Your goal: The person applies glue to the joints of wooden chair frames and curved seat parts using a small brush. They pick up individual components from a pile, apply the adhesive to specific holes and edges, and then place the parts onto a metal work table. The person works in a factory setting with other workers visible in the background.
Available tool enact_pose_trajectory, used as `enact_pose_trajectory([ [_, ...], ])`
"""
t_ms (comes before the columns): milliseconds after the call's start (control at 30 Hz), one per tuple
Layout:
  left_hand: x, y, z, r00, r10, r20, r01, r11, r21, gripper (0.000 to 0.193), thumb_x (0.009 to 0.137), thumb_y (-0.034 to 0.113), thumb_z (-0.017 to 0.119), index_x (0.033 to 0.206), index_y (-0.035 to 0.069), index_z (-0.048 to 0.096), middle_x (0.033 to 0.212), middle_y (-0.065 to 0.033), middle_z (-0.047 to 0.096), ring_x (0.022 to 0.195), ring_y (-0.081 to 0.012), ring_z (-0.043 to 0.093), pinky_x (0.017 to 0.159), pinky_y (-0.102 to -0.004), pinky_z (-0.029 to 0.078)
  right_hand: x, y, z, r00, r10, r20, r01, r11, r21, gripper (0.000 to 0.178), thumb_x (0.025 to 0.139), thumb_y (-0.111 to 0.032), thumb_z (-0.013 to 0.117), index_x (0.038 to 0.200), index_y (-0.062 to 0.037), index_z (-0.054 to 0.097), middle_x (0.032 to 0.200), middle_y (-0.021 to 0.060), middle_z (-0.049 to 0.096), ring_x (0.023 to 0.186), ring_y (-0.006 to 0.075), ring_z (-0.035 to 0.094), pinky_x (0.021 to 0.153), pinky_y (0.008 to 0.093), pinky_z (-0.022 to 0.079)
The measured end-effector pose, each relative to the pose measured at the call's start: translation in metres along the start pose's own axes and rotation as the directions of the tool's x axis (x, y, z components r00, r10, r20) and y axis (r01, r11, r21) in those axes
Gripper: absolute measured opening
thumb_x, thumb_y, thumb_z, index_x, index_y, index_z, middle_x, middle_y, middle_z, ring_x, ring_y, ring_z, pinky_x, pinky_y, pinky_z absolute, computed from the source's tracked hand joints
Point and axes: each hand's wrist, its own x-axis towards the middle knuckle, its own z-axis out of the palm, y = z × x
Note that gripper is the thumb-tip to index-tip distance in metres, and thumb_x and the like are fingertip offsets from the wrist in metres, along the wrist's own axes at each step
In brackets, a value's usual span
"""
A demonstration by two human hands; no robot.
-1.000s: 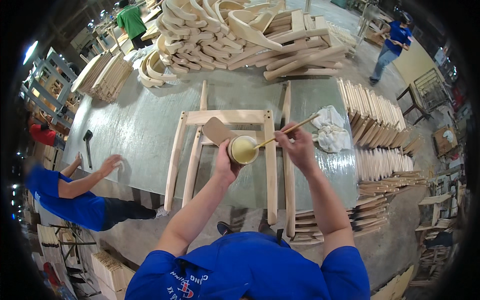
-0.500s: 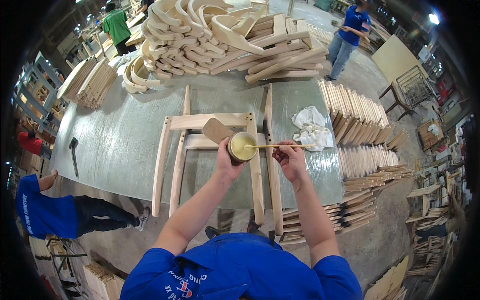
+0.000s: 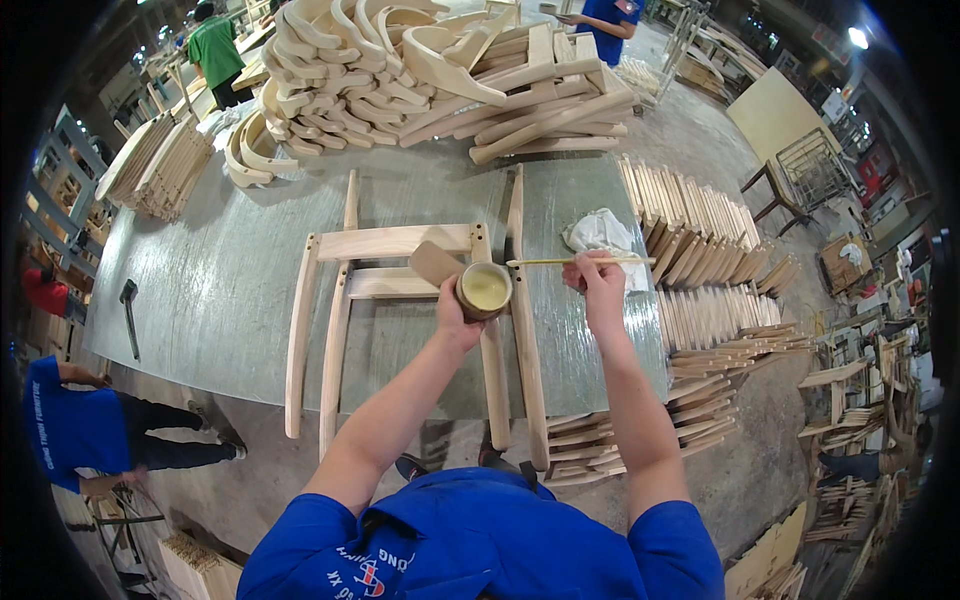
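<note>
My left hand [image 3: 458, 318] is closed around a small round pot [image 3: 484, 290] of pale yellow, glue-like liquid. A flat wooden paddle [image 3: 434, 263] sticks out beside the pot, above my left thumb; whether I hold it too is hard to see. In a pinch, my right hand [image 3: 598, 280] holds a thin wooden stick [image 3: 560, 262] level. Its left tip is at the right-hand leg [image 3: 527, 340] of a wooden chair frame; contact cannot be made out. Under the pot, the frame's jointed legs and rails [image 3: 395, 242] lie on the table, with dark holes at the joints.
A white rag [image 3: 598, 232] lies on the grey table [image 3: 220, 290] at right, a hammer [image 3: 129, 318] at left. Curved wooden parts [image 3: 340, 80] are heaped at the back. Stacked slats [image 3: 700, 230] stand along the right side. A person in blue [image 3: 80, 425] is at lower left.
My right hand has drawn the stick out of the pot and up to the right-hand leg. The view has shifted a little. The person at lower left has moved away from the table edge.
</note>
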Motion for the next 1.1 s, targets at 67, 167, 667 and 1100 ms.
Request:
enact_pose_trajectory([
  [67, -0.005, -0.002, -0.018, 0.999, -0.02, -0.024, 0.021, 1.0, 0.016, 0.046, 0.092, 0.04, 0.03, 0.123, 0.011, 0.049, 0.124, -0.0115, 0.051, 0.111, -0.0316, 0.052, 0.089, -0.0507, 0.047, 0.011, -0.001, -0.002, 0.996, -0.09, 0.027, 0.094, 0.977, -0.19, 0.014, 0.089, -0.014, 0.058, 0.086, -0.0004, 0.055, 0.072, 0.0067, 0.063, 0.062, 0.0126, 0.06, 0.058, 0.0247, 0.049],
  [167, -0.017, -0.011, -0.043, 0.998, -0.054, 0.026, 0.055, 0.997, -0.057, 0.047, 0.091, 0.044, 0.034, 0.121, 0.012, 0.05, 0.12, -0.0092, 0.054, 0.109, -0.0301, 0.054, 0.087, -0.0521, 0.046, 0.025, 0.011, -0.001, 0.971, -0.225, 0.085, 0.238, 0.849, -0.472, 0.022, 0.088, -0.02, 0.06, 0.082, 0.0002, 0.056, 0.063, 0.0065, 0.059, 0.058, 0.0143, 0.059, 0.055, 0.0277, 0.046],
  [667, -0.08, -0.019, -0.097, 0.992, -0.117, 0.047, 0.121, 0.988, -0.093, 0.05, 0.092, 0.047, 0.031, 0.118, 0.008, 0.05, 0.114, -0.0149, 0.056, 0.105, -0.0359, 0.056, 0.086, -0.0554, 0.048, 0.04, 0.034, 0.024, 0.931, -0.16, 0.327, 0.363, 0.449, -0.816, 0.024, 0.085, -0.026, 0.06, 0.083, -0.0021, 0.056, 0.068, 0.0164, 0.061, 0.066, 0.0354, 0.06, 0.06, 0.0428, 0.046],
  [1100, -0.09, -0.023, -0.1, 0.989, -0.146, -0.027, 0.141, 0.979, -0.146, 0.041, 0.092, 0.041, 0.034, 0.113, 0.011, 0.052, 0.109, -0.0108, 0.058, 0.097, -0.0311, 0.058, 0.081, -0.0573, 0.049, 0.056, 0.029, 0.026, 0.927, -0.184, 0.327, 0.374, 0.507, -0.777, 0.022, 0.085, -0.022, 0.06, 0.084, -0.0014, 0.056, 0.069, 0.0175, 0.06, 0.066, 0.0356, 0.06, 0.059, 0.0413, 0.046],
])
